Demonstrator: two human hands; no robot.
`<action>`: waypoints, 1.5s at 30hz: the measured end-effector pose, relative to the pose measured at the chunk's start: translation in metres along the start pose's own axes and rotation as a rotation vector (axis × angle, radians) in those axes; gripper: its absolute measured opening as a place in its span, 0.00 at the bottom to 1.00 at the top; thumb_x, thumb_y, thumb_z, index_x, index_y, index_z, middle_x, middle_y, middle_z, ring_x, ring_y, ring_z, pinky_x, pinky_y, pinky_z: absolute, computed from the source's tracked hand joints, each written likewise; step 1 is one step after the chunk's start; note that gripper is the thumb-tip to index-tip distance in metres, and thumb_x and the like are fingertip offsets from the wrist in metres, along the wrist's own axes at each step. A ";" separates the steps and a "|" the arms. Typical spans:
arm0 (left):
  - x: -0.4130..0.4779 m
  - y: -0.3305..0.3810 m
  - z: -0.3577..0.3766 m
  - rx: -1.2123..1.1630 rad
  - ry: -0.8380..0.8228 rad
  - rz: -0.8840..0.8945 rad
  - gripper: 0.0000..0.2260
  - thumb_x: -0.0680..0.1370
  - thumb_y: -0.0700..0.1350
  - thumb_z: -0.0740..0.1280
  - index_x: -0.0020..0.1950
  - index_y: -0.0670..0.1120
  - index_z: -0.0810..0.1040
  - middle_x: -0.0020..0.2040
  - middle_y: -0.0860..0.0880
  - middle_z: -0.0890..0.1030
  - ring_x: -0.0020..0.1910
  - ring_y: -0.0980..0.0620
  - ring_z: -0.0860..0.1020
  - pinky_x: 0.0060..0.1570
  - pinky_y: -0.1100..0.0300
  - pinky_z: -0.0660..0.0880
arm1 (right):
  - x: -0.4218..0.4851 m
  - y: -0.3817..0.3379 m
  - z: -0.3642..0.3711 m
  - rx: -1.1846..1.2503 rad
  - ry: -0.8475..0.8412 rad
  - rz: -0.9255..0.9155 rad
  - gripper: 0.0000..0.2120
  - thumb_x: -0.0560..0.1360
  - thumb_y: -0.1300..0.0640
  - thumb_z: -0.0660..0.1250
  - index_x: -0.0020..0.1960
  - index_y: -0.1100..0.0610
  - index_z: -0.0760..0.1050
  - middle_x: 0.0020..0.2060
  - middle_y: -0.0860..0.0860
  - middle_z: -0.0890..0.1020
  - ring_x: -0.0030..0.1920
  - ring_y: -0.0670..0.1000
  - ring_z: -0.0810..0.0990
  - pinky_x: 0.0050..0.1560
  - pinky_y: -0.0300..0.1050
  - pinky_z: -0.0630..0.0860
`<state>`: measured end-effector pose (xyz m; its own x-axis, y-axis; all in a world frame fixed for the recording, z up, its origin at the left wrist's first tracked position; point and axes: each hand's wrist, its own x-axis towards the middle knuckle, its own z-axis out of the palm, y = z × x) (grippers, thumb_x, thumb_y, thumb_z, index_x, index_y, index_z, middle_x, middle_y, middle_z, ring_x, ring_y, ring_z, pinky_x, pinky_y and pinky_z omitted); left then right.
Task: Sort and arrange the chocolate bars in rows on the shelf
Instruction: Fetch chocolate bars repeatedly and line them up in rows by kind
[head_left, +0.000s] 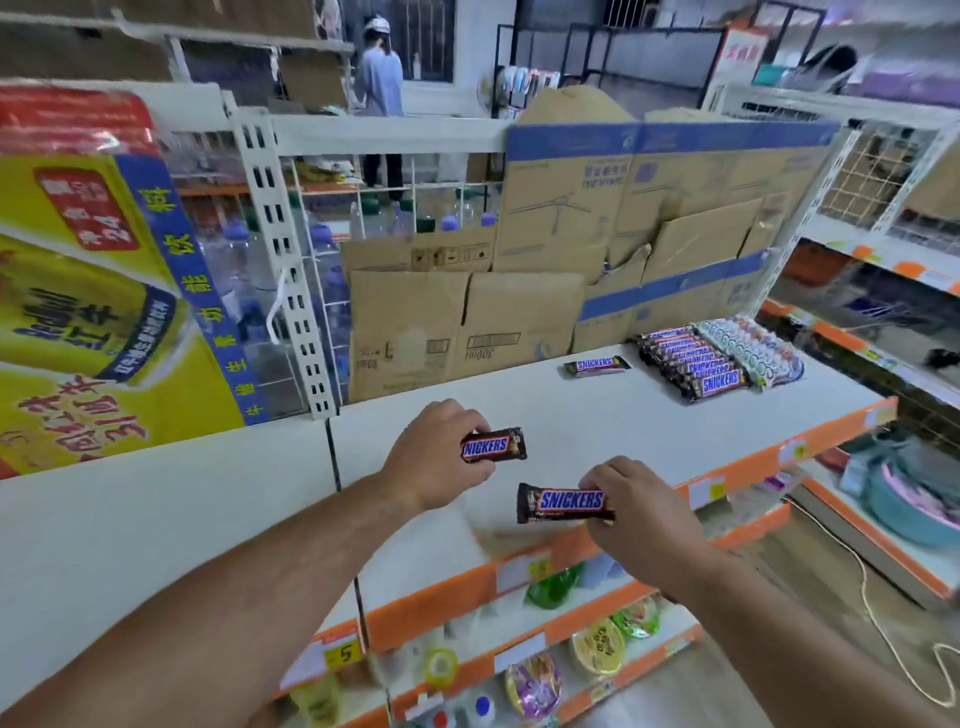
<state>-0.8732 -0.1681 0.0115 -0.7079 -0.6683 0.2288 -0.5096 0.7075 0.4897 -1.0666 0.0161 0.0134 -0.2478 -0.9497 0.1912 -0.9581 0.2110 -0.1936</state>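
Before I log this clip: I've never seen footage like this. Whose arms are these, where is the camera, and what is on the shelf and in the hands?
There is no machine here. A person wears a wide-angle camera on the head, so the single picture looks forward and down at their own bare arms. The left hand grips one Snickers bar, and the right hand pinches a second bar, both over the white shelf. Further back on the right lies a neat row of Snickers, with a row of paler-wrapped bars beside it. One loose bar lies apart to their left. Cardboard stands behind the shelf.
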 end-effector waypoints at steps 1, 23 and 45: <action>0.015 -0.001 0.006 -0.016 -0.004 0.000 0.15 0.69 0.54 0.72 0.54 0.55 0.77 0.49 0.56 0.72 0.53 0.55 0.70 0.53 0.56 0.71 | 0.011 0.010 0.001 -0.005 -0.004 0.007 0.11 0.69 0.55 0.67 0.51 0.48 0.76 0.46 0.44 0.76 0.49 0.49 0.74 0.39 0.41 0.68; 0.163 0.012 0.094 -0.060 0.111 -0.306 0.12 0.69 0.51 0.73 0.51 0.56 0.78 0.47 0.58 0.72 0.50 0.57 0.72 0.49 0.59 0.72 | 0.207 0.187 0.020 -0.002 -0.078 -0.081 0.14 0.73 0.56 0.64 0.59 0.53 0.74 0.52 0.51 0.76 0.55 0.54 0.73 0.47 0.47 0.73; 0.155 0.062 0.126 -0.047 0.214 -0.556 0.12 0.68 0.52 0.74 0.51 0.58 0.79 0.49 0.58 0.74 0.47 0.61 0.75 0.50 0.62 0.74 | 0.272 0.222 0.033 -0.103 -0.213 -0.364 0.11 0.74 0.58 0.62 0.55 0.50 0.76 0.51 0.50 0.79 0.55 0.53 0.75 0.49 0.50 0.78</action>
<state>-1.0765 -0.1986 -0.0284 -0.2244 -0.9704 0.0889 -0.7498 0.2302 0.6203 -1.3417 -0.2029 -0.0095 0.1342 -0.9907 0.0241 -0.9895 -0.1353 -0.0510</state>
